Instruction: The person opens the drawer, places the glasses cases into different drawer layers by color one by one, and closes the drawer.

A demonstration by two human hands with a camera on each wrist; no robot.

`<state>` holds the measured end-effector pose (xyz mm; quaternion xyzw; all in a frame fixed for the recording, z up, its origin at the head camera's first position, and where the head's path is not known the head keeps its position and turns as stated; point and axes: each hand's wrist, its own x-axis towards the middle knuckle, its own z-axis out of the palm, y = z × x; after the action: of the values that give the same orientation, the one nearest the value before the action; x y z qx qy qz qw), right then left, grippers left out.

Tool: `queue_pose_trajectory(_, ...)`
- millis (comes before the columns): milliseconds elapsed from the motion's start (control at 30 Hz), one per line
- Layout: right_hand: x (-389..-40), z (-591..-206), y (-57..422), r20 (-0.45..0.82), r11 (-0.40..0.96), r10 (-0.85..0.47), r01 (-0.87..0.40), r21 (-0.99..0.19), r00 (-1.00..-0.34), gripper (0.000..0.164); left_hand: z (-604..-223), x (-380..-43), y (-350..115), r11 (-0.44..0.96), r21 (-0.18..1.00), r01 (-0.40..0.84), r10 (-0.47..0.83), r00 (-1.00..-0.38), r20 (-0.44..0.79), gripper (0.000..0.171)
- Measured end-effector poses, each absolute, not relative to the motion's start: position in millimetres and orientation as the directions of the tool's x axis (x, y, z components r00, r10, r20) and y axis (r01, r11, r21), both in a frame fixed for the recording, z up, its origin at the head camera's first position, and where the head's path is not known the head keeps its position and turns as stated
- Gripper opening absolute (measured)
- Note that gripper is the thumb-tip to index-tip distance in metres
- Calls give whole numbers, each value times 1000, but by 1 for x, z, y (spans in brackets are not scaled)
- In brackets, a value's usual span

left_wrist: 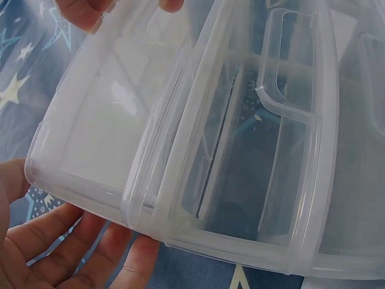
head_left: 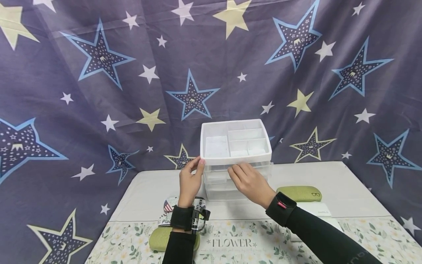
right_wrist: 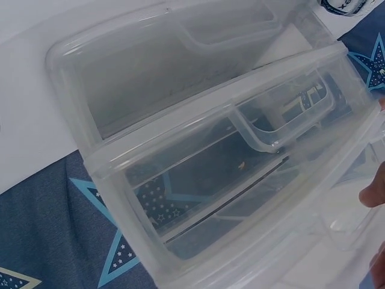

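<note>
A white plastic drawer unit [head_left: 235, 160] stands at the middle of the table, with a divided tray on top and clear drawers [head_left: 224, 194] below. At its upper left corner my left hand [head_left: 190, 183] holds on, thumb at the front and fingers along the side. The left wrist view shows those fingers [left_wrist: 90, 241] spread against the clear side wall. My right hand [head_left: 250, 183] has its fingers curled at the middle of the uppermost drawer's front. In the right wrist view a fingertip [right_wrist: 374, 191] is right at that drawer's handle; a lower drawer's cut-out handle [right_wrist: 283, 129] shows plainly.
To the right lie a green glasses case [head_left: 299, 193] and a white box [head_left: 318, 209], partly behind my right arm. Beside my left wrist are another green case [head_left: 158, 240] and a printed pouch [head_left: 168, 211]. A starry curtain [head_left: 148, 91] hangs behind the table.
</note>
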<state>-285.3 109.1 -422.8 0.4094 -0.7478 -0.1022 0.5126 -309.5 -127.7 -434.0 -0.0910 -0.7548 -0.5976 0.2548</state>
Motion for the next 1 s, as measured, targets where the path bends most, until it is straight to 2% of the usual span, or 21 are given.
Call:
queue_pose_trajectory(367,-281,-423,110,678,650,-717,-506,567,-161,33,-431,-308,-126,274,876,397,-173,-875,451,48)
queue_pose_trajectory(1000,-276,-429,109,715,660,-687,-524,538,-132,28,-434,-310,-130,247,881,404,-151,-882,446,47)
